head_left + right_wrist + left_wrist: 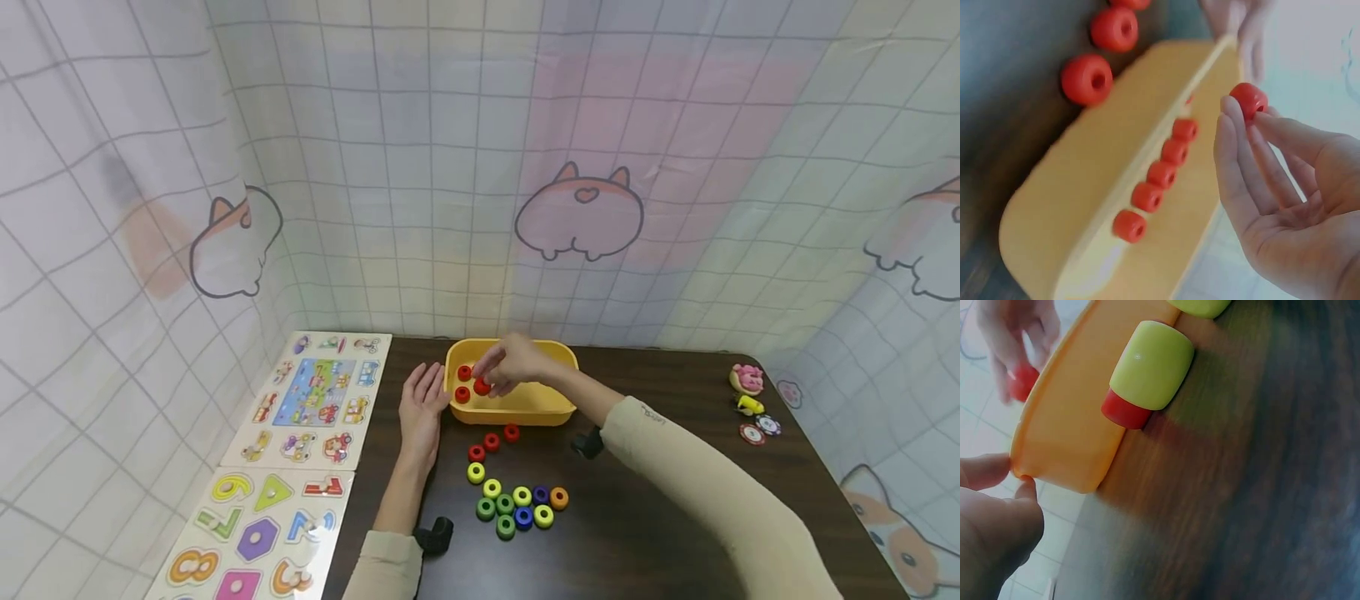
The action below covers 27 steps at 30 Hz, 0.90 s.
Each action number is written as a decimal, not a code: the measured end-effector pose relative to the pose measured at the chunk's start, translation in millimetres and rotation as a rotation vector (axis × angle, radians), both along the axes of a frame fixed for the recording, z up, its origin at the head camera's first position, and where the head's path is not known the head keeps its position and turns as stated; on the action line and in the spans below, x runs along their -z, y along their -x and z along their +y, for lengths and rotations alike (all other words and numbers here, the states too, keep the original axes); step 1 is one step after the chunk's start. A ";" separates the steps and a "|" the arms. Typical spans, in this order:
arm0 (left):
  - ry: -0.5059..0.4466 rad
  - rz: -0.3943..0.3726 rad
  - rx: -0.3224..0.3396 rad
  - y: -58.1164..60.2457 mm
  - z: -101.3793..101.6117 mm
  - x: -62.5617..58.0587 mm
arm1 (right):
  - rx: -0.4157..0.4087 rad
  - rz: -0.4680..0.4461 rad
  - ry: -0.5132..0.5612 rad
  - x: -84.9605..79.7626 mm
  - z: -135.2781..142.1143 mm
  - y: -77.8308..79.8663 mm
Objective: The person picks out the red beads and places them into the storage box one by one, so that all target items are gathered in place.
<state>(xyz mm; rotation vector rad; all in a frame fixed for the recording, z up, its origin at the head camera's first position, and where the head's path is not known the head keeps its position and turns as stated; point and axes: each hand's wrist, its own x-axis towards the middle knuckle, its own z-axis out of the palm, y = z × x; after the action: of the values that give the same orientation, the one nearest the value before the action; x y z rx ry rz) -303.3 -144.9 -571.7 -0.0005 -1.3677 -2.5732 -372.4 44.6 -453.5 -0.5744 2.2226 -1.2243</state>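
A red bead (1247, 99) with a hole through it is pinched between the thumb and fingertips of my right hand (519, 363). This hand hovers over the left part of a yellow plastic box (542, 407). Several red beads (1162, 174) line up inside the box, seen in the right wrist view; the hand hides some of them in the head view. My left hand (422, 410) lies along the box's left side, its fingers extended and touching the rim (1017, 464). Just in front of the box, more red beads (491, 442) sit on the table.
Yellow beads (492, 488), green beads (506, 527), blue beads (523, 517) and an orange bead (558, 498) are grouped on the dark table (637, 533). Puzzle boards (247, 454) lie to the left. Small toys (747, 379) and poker chips (752, 434) are at the far right.
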 end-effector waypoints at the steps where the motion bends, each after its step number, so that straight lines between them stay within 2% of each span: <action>1: -0.011 0.000 0.003 -0.7 -0.7 -1.7 | 0.026 -0.004 0.003 3.9 -3.2 7.5; 3: -0.029 -0.003 0.012 -2.2 -1.8 -4.8 | 0.074 -0.012 0.002 14.9 -8.7 19.7; 6: -0.049 -0.008 0.034 -5.1 -2.6 -9.3 | 0.129 -0.013 -0.034 34.8 -14.7 29.7; 9: -0.042 -0.012 0.048 -7.1 -3.0 -13.0 | 0.163 0.011 -0.078 52.1 -19.7 32.6; 12: -0.037 -0.007 0.052 -7.2 -4.0 -15.0 | 0.173 0.039 -0.103 58.1 -23.1 31.7; 15: -0.036 0.010 0.047 -6.9 -2.4 -15.4 | 0.162 0.084 -0.105 50.4 -20.3 27.7; 19: -0.040 0.026 0.044 -6.6 -1.6 -15.9 | 0.116 0.152 -0.079 25.9 -11.5 16.0; 23: -0.044 0.025 0.048 -6.9 -1.8 -15.9 | 0.023 0.221 -0.065 5.9 -0.4 -7.4; 27: -0.030 0.020 0.044 -7.4 -2.9 -15.3 | -0.082 0.249 -0.081 4.8 6.3 -34.3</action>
<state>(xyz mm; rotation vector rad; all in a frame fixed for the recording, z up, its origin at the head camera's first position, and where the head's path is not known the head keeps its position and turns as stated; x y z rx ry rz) -295.9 -147.9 -556.3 -0.0512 -1.3360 -2.6222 -338.1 51.0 -458.3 -0.8150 2.4136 -1.0650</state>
